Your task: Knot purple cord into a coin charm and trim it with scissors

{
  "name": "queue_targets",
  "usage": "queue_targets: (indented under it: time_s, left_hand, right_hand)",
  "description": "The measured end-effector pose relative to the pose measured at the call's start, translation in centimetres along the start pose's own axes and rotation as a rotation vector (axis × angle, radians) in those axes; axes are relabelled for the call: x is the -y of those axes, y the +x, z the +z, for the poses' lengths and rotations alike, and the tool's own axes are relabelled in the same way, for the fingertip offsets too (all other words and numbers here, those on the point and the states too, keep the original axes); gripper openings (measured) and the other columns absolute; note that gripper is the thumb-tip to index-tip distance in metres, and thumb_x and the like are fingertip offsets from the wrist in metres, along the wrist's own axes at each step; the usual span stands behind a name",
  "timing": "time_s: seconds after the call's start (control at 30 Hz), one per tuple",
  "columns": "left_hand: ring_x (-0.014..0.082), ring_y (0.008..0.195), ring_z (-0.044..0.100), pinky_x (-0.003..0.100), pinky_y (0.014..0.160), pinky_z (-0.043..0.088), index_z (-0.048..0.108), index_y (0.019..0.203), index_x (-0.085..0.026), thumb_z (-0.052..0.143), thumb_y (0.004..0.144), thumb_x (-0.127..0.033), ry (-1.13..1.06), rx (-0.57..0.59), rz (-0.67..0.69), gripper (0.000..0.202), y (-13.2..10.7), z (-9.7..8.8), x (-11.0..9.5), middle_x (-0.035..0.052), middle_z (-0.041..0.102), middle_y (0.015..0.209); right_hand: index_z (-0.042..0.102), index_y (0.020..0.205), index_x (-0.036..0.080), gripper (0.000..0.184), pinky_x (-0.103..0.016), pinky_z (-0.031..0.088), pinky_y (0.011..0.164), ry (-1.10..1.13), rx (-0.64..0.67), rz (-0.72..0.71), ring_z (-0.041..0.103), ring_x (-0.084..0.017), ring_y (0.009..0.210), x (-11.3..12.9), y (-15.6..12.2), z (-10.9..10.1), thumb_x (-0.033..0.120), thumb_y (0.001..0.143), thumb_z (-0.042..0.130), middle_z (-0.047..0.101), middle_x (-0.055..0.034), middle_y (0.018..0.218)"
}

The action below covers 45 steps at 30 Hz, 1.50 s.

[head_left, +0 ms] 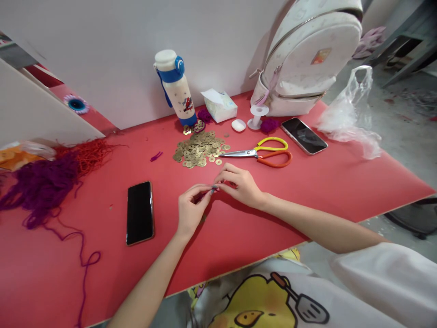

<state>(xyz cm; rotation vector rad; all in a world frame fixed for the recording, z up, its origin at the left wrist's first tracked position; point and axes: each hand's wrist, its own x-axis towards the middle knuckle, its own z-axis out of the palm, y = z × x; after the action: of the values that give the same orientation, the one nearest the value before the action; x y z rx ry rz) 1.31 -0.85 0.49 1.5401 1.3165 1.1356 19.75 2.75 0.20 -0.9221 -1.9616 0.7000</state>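
Note:
My left hand and my right hand meet over the red table, fingertips pinched together on a small thin piece, too small to name. A pile of brass coins with holes lies just beyond my hands. Scissors with yellow and orange handles lie to the right of the coins. A black phone lies face up left of my left hand.
Purple yarn and red yarn are heaped at the left. At the back stand a water bottle, a tissue pack, an earbud case, an empty spool, a white backpack, a second phone and a plastic bag.

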Motion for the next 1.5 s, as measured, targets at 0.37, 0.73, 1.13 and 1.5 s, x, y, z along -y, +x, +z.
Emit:
queue_targets:
  time_s: [0.37,0.73,1.13,1.5]
  left_hand:
    - [0.0170,0.079,0.070,0.025,0.068,0.058,0.074,0.083,-0.018,0.064,0.084,-0.021,0.024,-0.049,0.011,0.010,-0.10,-0.16,-0.25,0.0051,0.073,0.088]
    - [0.0169,0.077,0.071,0.027,0.072,0.058,0.074,0.081,-0.018,0.064,0.084,-0.019,0.075,-0.023,0.092,0.010,-0.07,-0.29,0.01,0.0058,0.075,0.086]
    - [0.0203,0.083,0.072,0.029,0.069,0.061,0.076,0.082,-0.020,0.065,0.083,-0.023,0.004,-0.005,-0.013,0.011,0.04,-0.20,-0.49,0.0062,0.076,0.090]
    - [0.0210,0.077,0.072,0.030,0.061,0.062,0.077,0.085,-0.021,0.070,0.080,-0.030,-0.023,-0.054,-0.057,0.013,0.18,-0.21,-0.03,0.0058,0.075,0.082]
  right_hand:
    - [0.072,0.084,0.019,0.005,-0.026,0.043,0.062,0.326,0.074,0.134,0.051,-0.013,0.072,-0.84,0.96,-0.21,0.022,0.087,0.069,0.053,-0.0012,0.082]
    - [0.075,0.082,0.021,0.014,-0.031,0.047,0.072,0.337,0.074,0.114,0.054,-0.017,0.079,-0.85,0.67,-0.21,0.035,0.083,0.074,0.055,-0.0024,0.083]
    - [0.067,0.074,0.017,0.012,-0.025,0.041,0.059,0.447,0.095,0.285,0.047,-0.011,0.065,-0.28,0.94,-0.17,0.024,0.082,0.072,0.052,0.0000,0.080]
    - [0.057,0.085,0.018,0.011,-0.023,0.045,0.061,0.410,0.059,0.290,0.051,-0.011,0.072,-0.40,0.79,0.52,0.026,0.092,0.057,0.047,-0.0011,0.089]
